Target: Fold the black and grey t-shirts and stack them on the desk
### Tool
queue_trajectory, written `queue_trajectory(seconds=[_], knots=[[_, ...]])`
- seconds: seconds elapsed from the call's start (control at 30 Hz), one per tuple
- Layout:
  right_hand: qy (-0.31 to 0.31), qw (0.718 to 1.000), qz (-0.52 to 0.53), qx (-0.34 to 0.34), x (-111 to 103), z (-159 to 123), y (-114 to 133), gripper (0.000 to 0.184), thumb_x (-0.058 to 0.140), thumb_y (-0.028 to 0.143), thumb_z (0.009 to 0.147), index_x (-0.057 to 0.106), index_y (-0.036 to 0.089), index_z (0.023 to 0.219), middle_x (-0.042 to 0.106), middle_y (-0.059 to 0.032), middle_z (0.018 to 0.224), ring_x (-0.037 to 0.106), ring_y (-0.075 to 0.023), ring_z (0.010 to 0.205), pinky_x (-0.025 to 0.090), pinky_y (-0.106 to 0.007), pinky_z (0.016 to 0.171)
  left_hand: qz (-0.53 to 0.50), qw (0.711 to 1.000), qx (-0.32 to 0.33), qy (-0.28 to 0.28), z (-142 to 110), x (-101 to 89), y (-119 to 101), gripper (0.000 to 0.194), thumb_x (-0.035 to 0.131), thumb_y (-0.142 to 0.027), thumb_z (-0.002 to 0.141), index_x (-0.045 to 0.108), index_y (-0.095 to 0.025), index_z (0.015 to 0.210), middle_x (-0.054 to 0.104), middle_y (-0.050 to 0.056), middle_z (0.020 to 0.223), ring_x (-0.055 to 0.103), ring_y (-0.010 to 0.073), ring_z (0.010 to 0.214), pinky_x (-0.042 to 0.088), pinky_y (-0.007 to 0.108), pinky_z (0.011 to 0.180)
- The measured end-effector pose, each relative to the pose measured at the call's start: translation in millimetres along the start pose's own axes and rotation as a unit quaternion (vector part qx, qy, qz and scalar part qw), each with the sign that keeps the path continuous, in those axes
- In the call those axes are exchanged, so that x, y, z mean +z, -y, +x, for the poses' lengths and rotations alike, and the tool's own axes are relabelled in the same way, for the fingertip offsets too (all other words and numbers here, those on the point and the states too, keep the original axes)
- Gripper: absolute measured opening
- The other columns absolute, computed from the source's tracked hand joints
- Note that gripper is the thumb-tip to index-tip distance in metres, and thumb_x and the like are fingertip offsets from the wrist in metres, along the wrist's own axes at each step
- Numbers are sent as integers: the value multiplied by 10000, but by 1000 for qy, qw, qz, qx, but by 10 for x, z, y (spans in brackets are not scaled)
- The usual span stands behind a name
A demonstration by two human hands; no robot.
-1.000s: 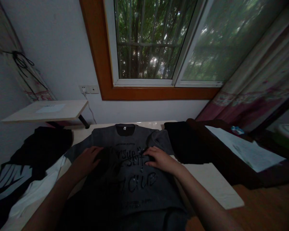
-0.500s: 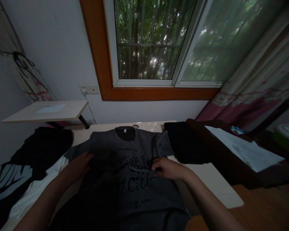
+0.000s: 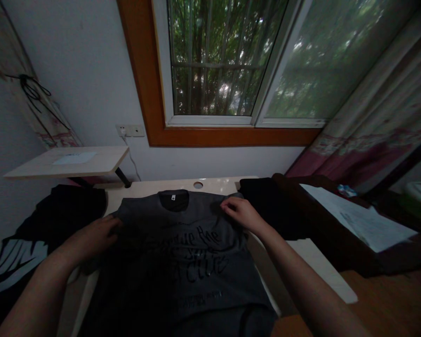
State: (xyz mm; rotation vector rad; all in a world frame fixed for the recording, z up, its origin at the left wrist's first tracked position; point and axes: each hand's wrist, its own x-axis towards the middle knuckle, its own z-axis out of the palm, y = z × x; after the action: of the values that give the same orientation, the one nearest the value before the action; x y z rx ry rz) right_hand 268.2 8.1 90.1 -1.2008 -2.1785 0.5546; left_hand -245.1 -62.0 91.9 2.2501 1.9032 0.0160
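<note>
A dark grey T-shirt [image 3: 192,295] with black lettering lies face up, its collar toward the window and a small white label inside the neck. At its left shoulder edge, my left hand [image 3: 103,231] has its fingers curled onto the cloth. My right hand [image 3: 240,213] is at the opposite shoulder, thumb and fingers pinched together on the fabric. Both sleeves are partly hidden by the hands or bunched up. The shirt's lower left part is lost in shadow.
Under the shirt is a pale table [image 3: 143,188] with a round hole. Dark clothing [image 3: 70,206] lies at left, below a small raised shelf [image 3: 70,161]. Folded black cloth [image 3: 270,206] is at right, beside a brown surface with paper sheets [image 3: 358,217].
The T-shirt's collar has shifted left and slightly toward me. My left hand has moved left, and my right hand has gone up from the lettering to the shoulder.
</note>
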Motion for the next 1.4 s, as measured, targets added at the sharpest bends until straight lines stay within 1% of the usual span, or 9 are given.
queue_trajectory(seconds=[0.13,0.33,0.5,0.63,0.83,0.97,1.07,1.23,1.4], knots=[[9,994,-108,-1,186,371,-143,166,580,210,931,741,180,958,732,-79,955,665,-197,909,481,-287,856,18,998,42,-46,430,-42,-173,291,472,-228,849,711,-223,1015,702,76,1100,648,234,1040,476,347,980],[88,960,-259,-64,638,799,15,240,563,196,947,752,177,1093,730,-107,1060,609,-235,1031,428,-330,978,90,991,1,-96,1063,145,-410,339,463,-269,910,676,-235,1172,670,95,1192,608,260,1132,479,379,986],[112,940,-309,-94,940,932,93,294,505,264,986,746,173,1128,691,-131,1211,540,-286,1173,426,-374,994,120,988,-17,-101,1379,266,-458,356,483,-259,905,659,-234,1213,659,121,1208,600,283,1141,500,395,920],[98,936,-328,-81,993,937,51,357,473,325,1006,682,194,1264,628,-116,1364,508,-300,1230,411,-425,1019,124,987,-14,-99,1518,316,-428,296,470,-252,913,694,-204,1099,668,131,1148,629,280,1078,507,386,887],[108,935,-337,-11,844,989,-37,394,455,374,1015,640,223,1329,619,-115,1389,534,-306,1231,397,-437,1037,124,982,-57,-129,1627,340,-270,296,436,-236,924,678,-163,1078,647,157,1140,652,291,1043,515,378,839],[110,945,-293,93,555,1047,-261,398,405,377,1036,665,231,1299,670,-120,1310,573,-287,1221,407,-382,1034,112,978,-99,-146,1653,368,-115,303,415,-229,930,663,-143,1083,633,161,1159,677,267,954,523,364,816],[111,943,-283,137,278,1011,-532,417,388,375,1047,678,186,1280,686,-146,1276,620,-260,1183,435,-324,1003,97,977,-106,-159,1663,406,-81,328,401,-224,935,647,-136,1133,620,158,1164,676,261,962,525,360,843],[144,934,-262,197,-27,828,-904,409,609,436,953,695,157,1240,710,-154,1209,682,-250,1090,483,-283,933,73,978,-68,-181,1636,466,-255,376,461,-272,921,617,-150,1241,588,154,1226,612,292,1120,482,396,996],[178,927,-236,233,-121,762,-956,456,705,546,858,735,155,1090,755,-142,1048,709,-277,1002,518,-292,821,49,983,0,-179,1561,570,-538,338,507,-315,917,651,-215,1206,611,103,1233,574,277,1152,437,395,1072]])
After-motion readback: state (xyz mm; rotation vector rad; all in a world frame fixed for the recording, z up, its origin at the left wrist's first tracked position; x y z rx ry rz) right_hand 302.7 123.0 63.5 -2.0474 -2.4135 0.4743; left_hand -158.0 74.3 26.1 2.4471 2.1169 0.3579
